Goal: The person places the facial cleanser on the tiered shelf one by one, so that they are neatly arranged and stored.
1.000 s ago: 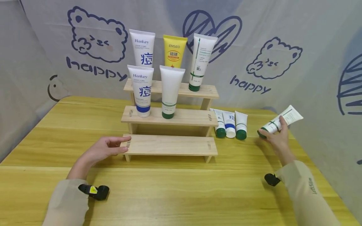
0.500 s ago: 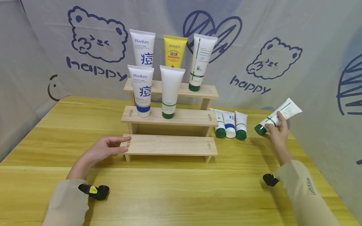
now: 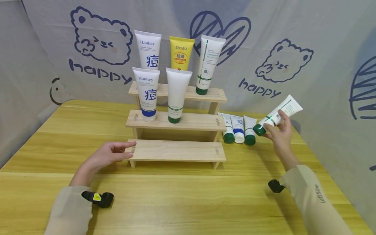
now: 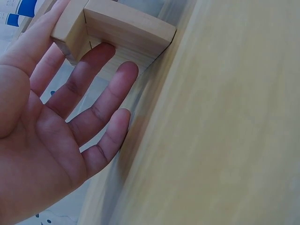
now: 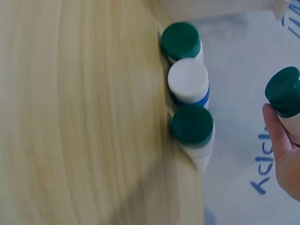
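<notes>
My right hand (image 3: 280, 133) holds a white cream tube (image 3: 279, 114) with a green cap, tilted and raised above the table. In the right wrist view, only its green cap (image 5: 284, 91) and part of the tube show. With thumb and index finger, my left hand (image 3: 110, 155) grips the left end of the bottom step of a three-step wooden stand (image 3: 176, 150); its other fingers extend loosely in the left wrist view. A Hankey tube (image 3: 147, 94) and a white tube (image 3: 177, 94) stand on the middle step. The top step carries another Hankey tube (image 3: 148, 49), a yellow tube (image 3: 181, 54) and a green-capped tube (image 3: 209, 63).
Right of the stand, three tubes lie side by side: a green-capped one (image 3: 228, 130), a blue-banded one (image 3: 238, 129) and another green-capped one (image 3: 250, 130). A printed cloth (image 3: 176, 16) hangs behind the wooden table (image 3: 176, 202).
My right hand has lifted the cream tube and carried it left, closer to the three lying tubes. The left hand and the stand have not moved.
</notes>
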Demonstrator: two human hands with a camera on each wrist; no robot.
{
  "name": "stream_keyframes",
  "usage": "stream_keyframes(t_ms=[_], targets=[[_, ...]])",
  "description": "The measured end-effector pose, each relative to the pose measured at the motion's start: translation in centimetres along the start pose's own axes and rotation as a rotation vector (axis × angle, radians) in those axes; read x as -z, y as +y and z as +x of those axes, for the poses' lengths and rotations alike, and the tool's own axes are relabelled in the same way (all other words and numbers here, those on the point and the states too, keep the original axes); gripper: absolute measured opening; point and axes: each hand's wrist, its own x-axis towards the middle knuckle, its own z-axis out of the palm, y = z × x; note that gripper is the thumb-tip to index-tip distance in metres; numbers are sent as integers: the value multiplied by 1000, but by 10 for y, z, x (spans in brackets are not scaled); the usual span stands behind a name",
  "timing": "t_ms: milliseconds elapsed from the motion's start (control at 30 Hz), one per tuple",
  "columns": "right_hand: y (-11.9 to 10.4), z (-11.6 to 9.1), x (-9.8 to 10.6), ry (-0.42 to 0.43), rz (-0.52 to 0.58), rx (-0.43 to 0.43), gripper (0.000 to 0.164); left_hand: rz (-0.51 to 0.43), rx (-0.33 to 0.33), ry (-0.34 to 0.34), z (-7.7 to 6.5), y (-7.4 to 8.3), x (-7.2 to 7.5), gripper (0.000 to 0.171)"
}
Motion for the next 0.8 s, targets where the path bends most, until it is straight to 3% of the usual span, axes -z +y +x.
stream_keyframes(t_ms=[133,167,367,533,800], targets=[[-22,-15,-25,-14,-33,-29,74,-5,1,-2,0,0,0,54],[-20,-14,-26,-34,18,-25,77,-8,-1,-3,0,0,0,53],[-36,-29,-49,-89,55,-5,77,-19,-14,-8,1,0,1,52],[-70,-56,-81,-93,5,6,73,-18,-19,-7,2,-1,0,52],[-78,-63,-98,-93,34,14,73,-16,-22,-2,2,-1,0,52]])
